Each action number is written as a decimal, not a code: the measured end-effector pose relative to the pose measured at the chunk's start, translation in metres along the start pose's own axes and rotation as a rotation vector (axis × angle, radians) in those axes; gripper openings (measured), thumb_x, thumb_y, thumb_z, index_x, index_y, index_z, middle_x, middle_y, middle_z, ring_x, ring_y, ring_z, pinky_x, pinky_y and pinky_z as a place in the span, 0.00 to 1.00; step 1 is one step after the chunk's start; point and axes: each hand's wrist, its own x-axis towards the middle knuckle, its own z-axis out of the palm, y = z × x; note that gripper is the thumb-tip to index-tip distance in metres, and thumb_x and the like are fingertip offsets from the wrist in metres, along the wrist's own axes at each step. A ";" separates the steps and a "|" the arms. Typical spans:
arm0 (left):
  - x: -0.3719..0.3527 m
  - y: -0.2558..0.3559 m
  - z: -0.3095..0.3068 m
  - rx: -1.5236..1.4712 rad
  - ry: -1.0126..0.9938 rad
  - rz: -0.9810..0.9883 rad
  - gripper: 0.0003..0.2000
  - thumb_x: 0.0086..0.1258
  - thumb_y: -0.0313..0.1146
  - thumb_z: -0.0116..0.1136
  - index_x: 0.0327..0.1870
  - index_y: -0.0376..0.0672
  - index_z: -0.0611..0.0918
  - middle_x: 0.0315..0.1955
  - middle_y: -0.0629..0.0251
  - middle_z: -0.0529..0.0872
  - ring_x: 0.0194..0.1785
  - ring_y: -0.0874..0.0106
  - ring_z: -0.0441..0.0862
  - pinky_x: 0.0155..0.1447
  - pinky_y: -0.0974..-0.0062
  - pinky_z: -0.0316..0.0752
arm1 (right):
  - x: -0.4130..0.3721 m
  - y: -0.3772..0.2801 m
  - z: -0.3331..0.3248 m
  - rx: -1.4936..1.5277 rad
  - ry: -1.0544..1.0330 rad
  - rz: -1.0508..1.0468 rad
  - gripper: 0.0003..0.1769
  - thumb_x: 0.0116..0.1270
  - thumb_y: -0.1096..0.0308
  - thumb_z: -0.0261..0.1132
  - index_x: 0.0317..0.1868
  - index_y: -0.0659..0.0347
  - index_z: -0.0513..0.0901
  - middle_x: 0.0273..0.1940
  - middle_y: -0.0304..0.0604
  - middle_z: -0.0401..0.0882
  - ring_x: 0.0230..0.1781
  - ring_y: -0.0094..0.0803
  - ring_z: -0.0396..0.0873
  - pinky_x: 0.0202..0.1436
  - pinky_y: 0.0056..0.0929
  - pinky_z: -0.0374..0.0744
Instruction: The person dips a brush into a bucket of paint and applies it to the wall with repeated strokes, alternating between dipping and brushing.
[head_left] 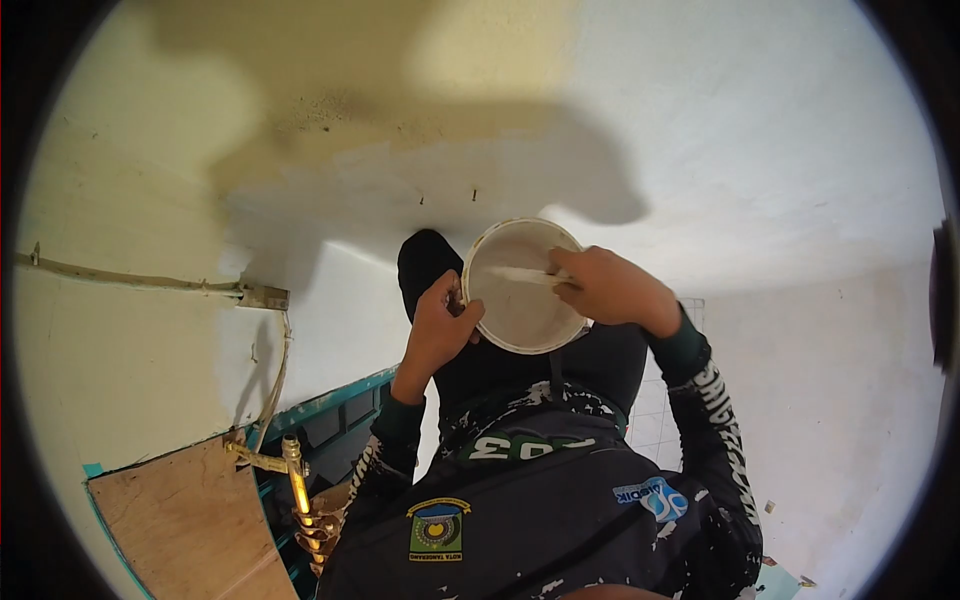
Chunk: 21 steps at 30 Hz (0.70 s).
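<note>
A white bucket (522, 335) is held in front of my body, its open top facing me and pale paint on its inside. My left hand (438, 325) is closed on the bucket's left rim, thumb on the near side. Over the right part of the opening, my right hand (610, 288) is closed around a pale, paint-coated paintbrush (520, 274). The brush points left across the bucket's mouth; its far end is hard to make out against the pale inside.
The wall (490, 60) ahead is part yellow, part white, with two nails (474, 195) sticking out. A cable runs to a small box (264, 296) at left. Below are a wooden panel (190, 520), a teal frame (345, 400) and a brass-coloured metal post (297, 475).
</note>
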 end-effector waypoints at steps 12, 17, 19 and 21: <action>0.005 -0.004 0.003 0.095 0.019 0.059 0.11 0.66 0.29 0.65 0.33 0.36 0.73 0.24 0.65 0.76 0.24 0.76 0.77 0.27 0.74 0.76 | -0.101 0.025 0.011 1.349 0.232 0.392 0.11 0.79 0.69 0.54 0.56 0.62 0.77 0.30 0.44 0.80 0.11 0.18 0.61 0.14 0.19 0.57; 0.015 -0.023 -0.003 0.330 0.076 0.286 0.12 0.61 0.31 0.67 0.39 0.34 0.80 0.27 0.56 0.80 0.32 0.70 0.77 0.39 0.68 0.75 | -0.142 -0.019 -0.053 1.372 0.659 0.131 0.13 0.78 0.69 0.57 0.58 0.62 0.76 0.29 0.44 0.77 0.13 0.15 0.58 0.16 0.19 0.54; 0.024 -0.040 -0.007 0.291 0.066 0.264 0.12 0.59 0.31 0.67 0.34 0.33 0.78 0.26 0.57 0.79 0.31 0.69 0.75 0.39 0.67 0.75 | -0.160 -0.044 -0.102 1.029 0.961 -0.020 0.13 0.76 0.74 0.60 0.58 0.62 0.76 0.30 0.42 0.78 0.15 0.15 0.59 0.18 0.18 0.56; 0.013 -0.014 -0.004 0.350 0.092 0.302 0.13 0.57 0.31 0.67 0.32 0.33 0.76 0.24 0.57 0.77 0.30 0.70 0.74 0.39 0.66 0.74 | -0.172 -0.077 -0.150 0.689 1.280 -0.030 0.16 0.73 0.75 0.62 0.60 0.65 0.78 0.30 0.39 0.79 0.19 0.14 0.66 0.19 0.18 0.62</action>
